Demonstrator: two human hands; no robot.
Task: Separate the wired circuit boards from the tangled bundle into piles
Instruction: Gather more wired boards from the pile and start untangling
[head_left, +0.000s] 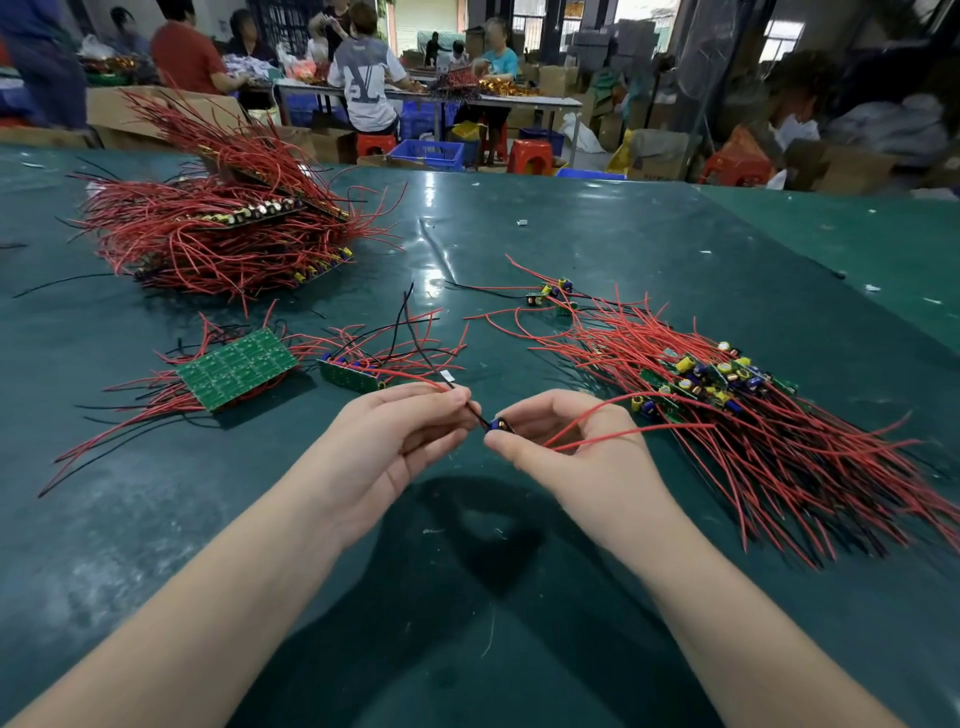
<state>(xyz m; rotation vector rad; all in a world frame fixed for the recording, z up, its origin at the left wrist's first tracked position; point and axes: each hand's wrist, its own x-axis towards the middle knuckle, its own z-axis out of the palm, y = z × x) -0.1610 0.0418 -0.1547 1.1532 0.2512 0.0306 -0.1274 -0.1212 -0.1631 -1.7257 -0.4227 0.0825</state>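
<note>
— What is seen on the green bench (571, 249)?
— A big tangled bundle (218, 228) is piled far left. A sorted pile (727, 405) is laid right.
— And the hands?
— A small board (500, 423) is pinched by the right hand (576, 441). Its black wire (475, 410) is pinched by the left hand (400, 431).

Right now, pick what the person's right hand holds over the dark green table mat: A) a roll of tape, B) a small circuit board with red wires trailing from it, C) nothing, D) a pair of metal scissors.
B: the right hand pinches a small circuit board whose red wires arc away to the right.
</note>
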